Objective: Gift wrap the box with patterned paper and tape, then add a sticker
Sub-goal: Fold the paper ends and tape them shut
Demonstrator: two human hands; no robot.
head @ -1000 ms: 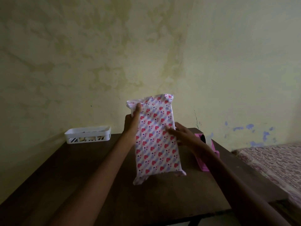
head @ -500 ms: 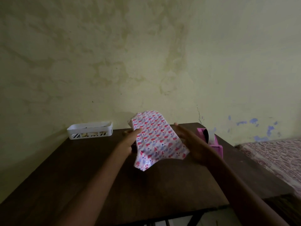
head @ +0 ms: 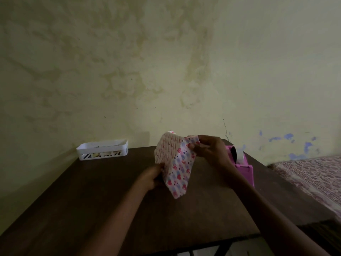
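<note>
Two grips, left hand [head: 153, 177] and right hand [head: 210, 150], holding wrapped box [head: 177, 163]; tape dispenser [head: 243, 169] half-hidden behind; basket [head: 81, 151] apart.

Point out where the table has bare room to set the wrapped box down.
Widest bare patch: the left half of the table, from the white basket to the near edge. Also bare: the near middle, in front of the wrapped box. Crowded: far right, where the left hand and right hand hold it beside the pink tape dispenser.
</note>
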